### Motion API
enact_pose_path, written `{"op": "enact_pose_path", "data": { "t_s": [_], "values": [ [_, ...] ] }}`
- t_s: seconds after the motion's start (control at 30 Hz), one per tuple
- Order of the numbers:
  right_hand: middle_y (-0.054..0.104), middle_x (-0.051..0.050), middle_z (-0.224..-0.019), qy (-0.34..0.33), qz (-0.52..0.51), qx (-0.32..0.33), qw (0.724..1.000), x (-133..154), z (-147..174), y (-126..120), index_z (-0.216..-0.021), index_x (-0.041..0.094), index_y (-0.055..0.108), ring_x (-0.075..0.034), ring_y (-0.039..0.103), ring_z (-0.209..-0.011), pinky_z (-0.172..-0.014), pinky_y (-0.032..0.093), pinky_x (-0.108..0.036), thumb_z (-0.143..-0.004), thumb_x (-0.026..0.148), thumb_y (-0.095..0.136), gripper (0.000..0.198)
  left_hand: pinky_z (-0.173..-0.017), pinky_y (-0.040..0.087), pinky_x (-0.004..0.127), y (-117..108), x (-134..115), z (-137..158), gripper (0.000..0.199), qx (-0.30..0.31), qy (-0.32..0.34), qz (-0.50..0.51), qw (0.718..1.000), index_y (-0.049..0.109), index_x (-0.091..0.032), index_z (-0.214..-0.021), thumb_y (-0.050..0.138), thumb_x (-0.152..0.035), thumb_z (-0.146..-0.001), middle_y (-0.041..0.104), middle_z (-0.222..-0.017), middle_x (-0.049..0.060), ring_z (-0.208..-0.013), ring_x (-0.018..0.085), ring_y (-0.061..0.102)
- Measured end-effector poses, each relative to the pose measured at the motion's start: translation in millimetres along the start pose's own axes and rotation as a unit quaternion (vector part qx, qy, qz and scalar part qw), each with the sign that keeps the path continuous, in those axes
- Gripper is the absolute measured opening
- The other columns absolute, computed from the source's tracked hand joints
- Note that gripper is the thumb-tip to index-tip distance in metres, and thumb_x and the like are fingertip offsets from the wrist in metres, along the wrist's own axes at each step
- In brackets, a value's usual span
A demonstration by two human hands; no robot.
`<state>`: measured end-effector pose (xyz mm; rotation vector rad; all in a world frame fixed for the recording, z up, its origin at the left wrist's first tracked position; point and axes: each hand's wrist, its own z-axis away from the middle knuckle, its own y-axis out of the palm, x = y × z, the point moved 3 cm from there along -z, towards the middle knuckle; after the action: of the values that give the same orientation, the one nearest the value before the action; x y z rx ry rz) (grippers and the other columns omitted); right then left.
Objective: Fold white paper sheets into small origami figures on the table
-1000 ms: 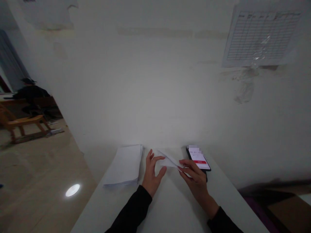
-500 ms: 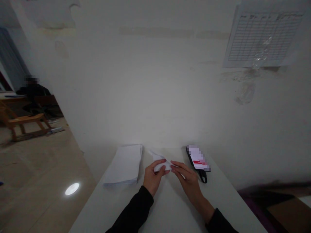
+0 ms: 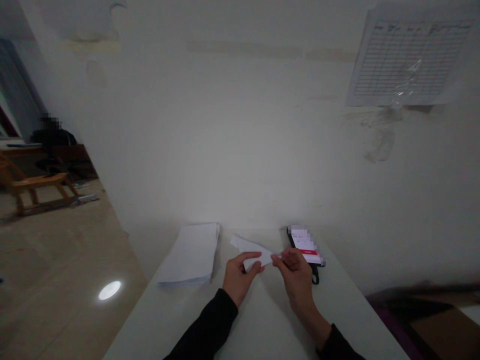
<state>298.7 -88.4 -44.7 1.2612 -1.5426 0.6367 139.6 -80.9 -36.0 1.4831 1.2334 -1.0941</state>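
A folded white paper (image 3: 255, 247), narrowing to a point on its right, is held between my two hands above the white table. My left hand (image 3: 240, 272) grips its lower left part, thumb in front and fingers on the upper side. At the pointed right end, my right hand (image 3: 296, 275) pinches the tip between thumb and fingers. Just behind the right hand lies a phone (image 3: 307, 252) with a lit screen and a dark strap. To the left of my left hand is a stack of white paper (image 3: 191, 255).
The white table (image 3: 258, 325) stands against a pale wall (image 3: 240, 140). A printed form (image 3: 408, 60) is taped up at the right. On the far left are a wooden chair (image 3: 41, 182) and a seated person (image 3: 54, 137). A brown box (image 3: 446, 330) is at lower right.
My right hand has turned and shifted slightly right, its fingers now curled in a pinch on the paper's tip. More of the folded paper shows. My left hand keeps its grip.
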Motion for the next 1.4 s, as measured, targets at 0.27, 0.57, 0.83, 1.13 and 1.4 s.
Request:
{"op": "enact_pose_path", "data": {
  "t_s": [0.27, 0.57, 0.83, 1.13, 1.4],
  "values": [
    [0.070, -0.010, -0.106, -0.054, 0.035, -0.013, 0.998, 1.5, -5.5, -9.0, -0.073, 0.020, 0.069, -0.024, 0.067, -0.091, -0.076, 0.055, -0.037, -0.076, 0.029, 0.067, 0.010, -0.081, 0.056, 0.036, 5.5, -3.8, 3.3, 0.048, 0.044, -0.022, 0.016, 0.999, 0.059, -0.015, -0.109, 0.076, -0.033, -0.068, 0.073, -0.095, 0.009, -0.085, 0.020, 0.070],
    [0.069, -0.002, -0.067, -0.016, 0.083, 0.000, 0.996, -5.8, -24.2, -28.2, -0.073, 0.019, 0.072, -0.017, 0.061, -0.062, -0.060, 0.049, -0.030, -0.072, 0.030, 0.065, 0.013, -0.068, 0.055, 0.024, -14.4, -23.4, -3.2, 0.059, 0.155, 0.005, -0.105, 0.982, 0.049, -0.023, -0.125, 0.067, -0.016, -0.070, 0.059, -0.118, 0.008, -0.089, 0.014, 0.064],
    [0.071, -0.004, -0.082, -0.033, 0.038, 0.039, 0.998, -2.8, -27.1, -29.4, -0.071, 0.020, 0.072, -0.018, 0.064, -0.073, -0.065, 0.052, -0.031, -0.070, 0.031, 0.068, 0.011, -0.091, 0.054, 0.041, -28.5, -21.5, -10.9, 0.046, 0.211, 0.017, -0.062, 0.975, 0.066, -0.015, -0.107, 0.078, -0.019, -0.063, 0.063, -0.116, 0.012, -0.106, 0.023, 0.062],
    [0.074, -0.004, -0.078, 0.086, -0.053, 0.085, 0.991, -16.0, -22.2, -24.7, -0.077, 0.020, 0.074, -0.019, 0.068, -0.072, -0.073, 0.056, -0.037, -0.065, 0.035, 0.078, 0.021, -0.088, 0.056, 0.041, -33.4, -13.9, -16.0, 0.038, 0.163, 0.028, -0.091, 0.982, 0.071, -0.018, -0.101, 0.076, -0.029, -0.066, 0.070, -0.109, 0.007, -0.101, 0.023, 0.066],
    [0.070, -0.003, -0.066, 0.003, 0.074, 0.145, 0.987, -8.1, -34.5, -32.2, -0.074, 0.019, 0.075, -0.015, 0.058, -0.059, -0.058, 0.048, -0.029, -0.071, 0.030, 0.067, 0.013, -0.089, 0.055, 0.038, -40.7, -14.7, -17.4, 0.033, 0.192, 0.002, -0.056, 0.980, 0.073, -0.013, -0.089, 0.080, -0.034, -0.064, 0.074, -0.096, 0.009, -0.090, 0.022, 0.070]
  ]
}}
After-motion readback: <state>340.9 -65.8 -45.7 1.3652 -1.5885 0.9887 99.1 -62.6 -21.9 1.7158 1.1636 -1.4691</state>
